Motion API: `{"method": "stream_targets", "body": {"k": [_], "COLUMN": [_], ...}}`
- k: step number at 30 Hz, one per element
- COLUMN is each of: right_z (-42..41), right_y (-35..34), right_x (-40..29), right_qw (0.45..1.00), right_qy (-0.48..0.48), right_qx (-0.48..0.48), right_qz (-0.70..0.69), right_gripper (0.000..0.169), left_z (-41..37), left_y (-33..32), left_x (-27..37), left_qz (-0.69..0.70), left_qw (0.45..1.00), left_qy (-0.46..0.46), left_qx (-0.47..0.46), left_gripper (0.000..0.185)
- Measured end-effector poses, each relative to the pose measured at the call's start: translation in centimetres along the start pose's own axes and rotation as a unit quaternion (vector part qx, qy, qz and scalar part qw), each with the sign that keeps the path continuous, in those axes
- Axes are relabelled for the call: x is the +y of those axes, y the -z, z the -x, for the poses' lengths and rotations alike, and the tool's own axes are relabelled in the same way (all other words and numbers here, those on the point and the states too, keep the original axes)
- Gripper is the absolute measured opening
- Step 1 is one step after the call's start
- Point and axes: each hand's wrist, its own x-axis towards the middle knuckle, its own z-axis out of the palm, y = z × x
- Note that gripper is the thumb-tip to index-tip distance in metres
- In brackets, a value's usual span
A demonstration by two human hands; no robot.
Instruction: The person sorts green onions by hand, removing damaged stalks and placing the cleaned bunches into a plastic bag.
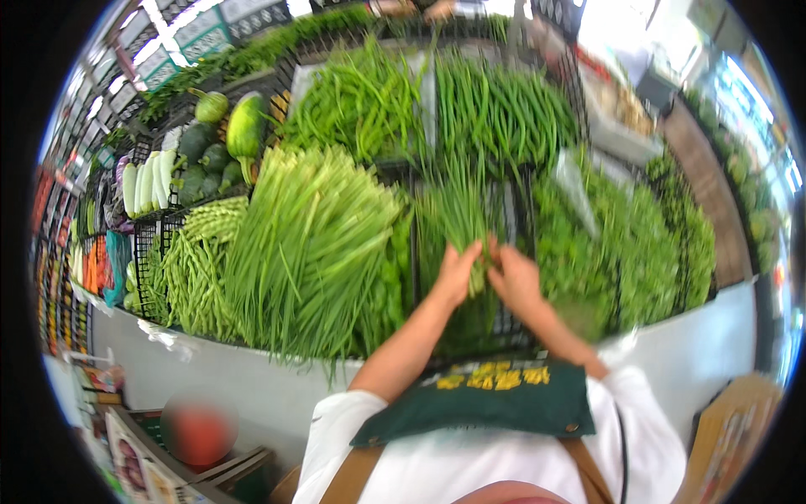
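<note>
Above a black plastic crate (412,252), my left hand (456,274) grips a bunch of thin green garlic chives (463,208) near the pale stem ends, which point towards me. My right hand (516,277) is closed at the right side of the same stems, its fingertips touching them; blur hides the exact grip. More dark green leaves lie in the crate under my hands. A large pile of pale-stemmed chives (308,252) is heaped to the left, overhanging the display's front edge.
Green peppers (365,101) and long green beans (497,113) lie in crates behind. Leafy herbs (636,252) and a clear plastic bag (576,195) are at the right. Pale beans (198,277), squashes (245,129) and white cucumbers (148,183) stand left. A person's hands show at the far top.
</note>
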Motion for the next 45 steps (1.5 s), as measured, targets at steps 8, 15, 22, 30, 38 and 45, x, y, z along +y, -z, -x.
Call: {"method": "stream_targets", "body": {"k": [8, 15, 22, 30, 38, 45], "right_z": [-0.7, -0.7, -0.6, 0.5, 0.6, -4.3], "right_y": [0.8, 1.9, 3.8, 8.3, 16.5, 29.3], "right_x": [0.6, 0.0, 0.4, 0.7, 4.5, 11.6], "right_qw": [0.982, 0.910, 0.848, 0.756, 0.712, 0.940], "right_qy": [-0.087, -0.214, -0.212, -0.167, -0.133, -0.078], "right_qx": [-0.023, -0.071, 0.005, 0.067, 0.223, 0.054], "right_qz": [-0.167, -0.348, -0.486, -0.630, -0.652, -0.327], "right_gripper": [0.013, 0.011, 0.010, 0.008, 0.011, 0.018], "left_z": [-0.2, -0.2, 0.4, 0.1, -2.2, -2.6], "left_y": [-0.5, 0.1, -4.9, -9.6, -12.3, -15.6], "left_x": [0.5, -0.2, 3.1, 4.6, 3.2, 1.4], "left_qz": [-0.129, -0.121, 0.010, 0.005, 0.057, 0.009], "left_qw": [0.991, 0.992, 0.996, 0.999, 0.997, 0.996], "left_qy": [0.021, 0.016, 0.088, 0.009, -0.046, -0.084], "left_qx": [0.001, -0.017, -0.001, -0.036, 0.021, -0.007], "left_gripper": [0.040, 0.041, 0.034, 0.019, 0.018, 0.015]}}
